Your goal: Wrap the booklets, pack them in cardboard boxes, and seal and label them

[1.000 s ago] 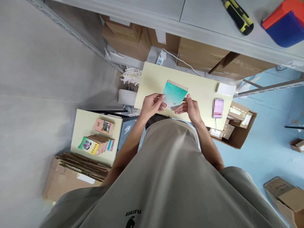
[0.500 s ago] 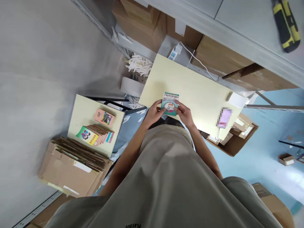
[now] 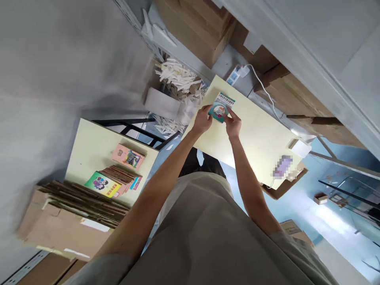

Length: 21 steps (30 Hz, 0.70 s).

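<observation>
Book [image 3: 220, 107] with a green cover is held over the counter [image 3: 252, 138] near its left edge, the left hand [image 3: 203, 120] and right hand [image 3: 233, 124] each with fingers closed on one side of it. A white box [image 3: 301, 148] lies by the counter's far right corner, near a pixelated purple item [image 3: 282, 165].

Pretty loose grey-olive tee [image 3: 204, 233], kinda creased, paler toward the far hem [image 3: 204, 178], left sleeve [image 3: 102, 268] and right sleeve [image 3: 293, 249] both short and greyish too, black trousers [image 3: 190, 162] peeking out beyond, left hand [image 3: 203, 120] and right hand [image 3: 233, 124] just bare
</observation>
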Tool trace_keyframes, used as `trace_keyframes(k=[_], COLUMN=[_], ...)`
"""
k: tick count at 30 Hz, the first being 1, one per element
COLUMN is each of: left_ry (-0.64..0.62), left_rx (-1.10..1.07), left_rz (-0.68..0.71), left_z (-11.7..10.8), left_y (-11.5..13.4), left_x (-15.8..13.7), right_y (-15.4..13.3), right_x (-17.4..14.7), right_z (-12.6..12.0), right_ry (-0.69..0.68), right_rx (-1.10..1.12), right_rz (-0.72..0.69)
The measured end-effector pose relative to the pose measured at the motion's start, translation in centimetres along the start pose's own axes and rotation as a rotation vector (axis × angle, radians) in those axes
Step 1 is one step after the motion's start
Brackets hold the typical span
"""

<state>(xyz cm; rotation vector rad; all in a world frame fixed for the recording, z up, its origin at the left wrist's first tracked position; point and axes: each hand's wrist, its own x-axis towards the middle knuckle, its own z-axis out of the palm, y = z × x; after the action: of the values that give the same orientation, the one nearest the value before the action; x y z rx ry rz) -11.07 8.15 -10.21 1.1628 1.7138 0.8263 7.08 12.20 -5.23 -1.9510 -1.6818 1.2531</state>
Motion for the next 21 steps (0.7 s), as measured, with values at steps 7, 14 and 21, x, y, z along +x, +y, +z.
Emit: trace_keyframes(k=[7, 14, 21], left_ry=[0.081, 0.131, 0.227], left_rx=[-0.086, -0.108, -0.262], left_rz=[-0.304, -0.791, -0.89], left_z=[-4.3, -9.8, -9.4], left_y=[-4.0, -12.6, -20.9], left_x=[-4.0, -7.3, -4.0], right_y=[-2.0, -7.9, -10.4], right_x=[-2.2, 0.3, 9.8], right_z=[2.9, 10.3, 19.1], right_ry=[0.117, -0.079, -0.403], right_rx=[-0.234, -0.341, -0.608], right_rz=[-0.197, -0.277, -0.235])
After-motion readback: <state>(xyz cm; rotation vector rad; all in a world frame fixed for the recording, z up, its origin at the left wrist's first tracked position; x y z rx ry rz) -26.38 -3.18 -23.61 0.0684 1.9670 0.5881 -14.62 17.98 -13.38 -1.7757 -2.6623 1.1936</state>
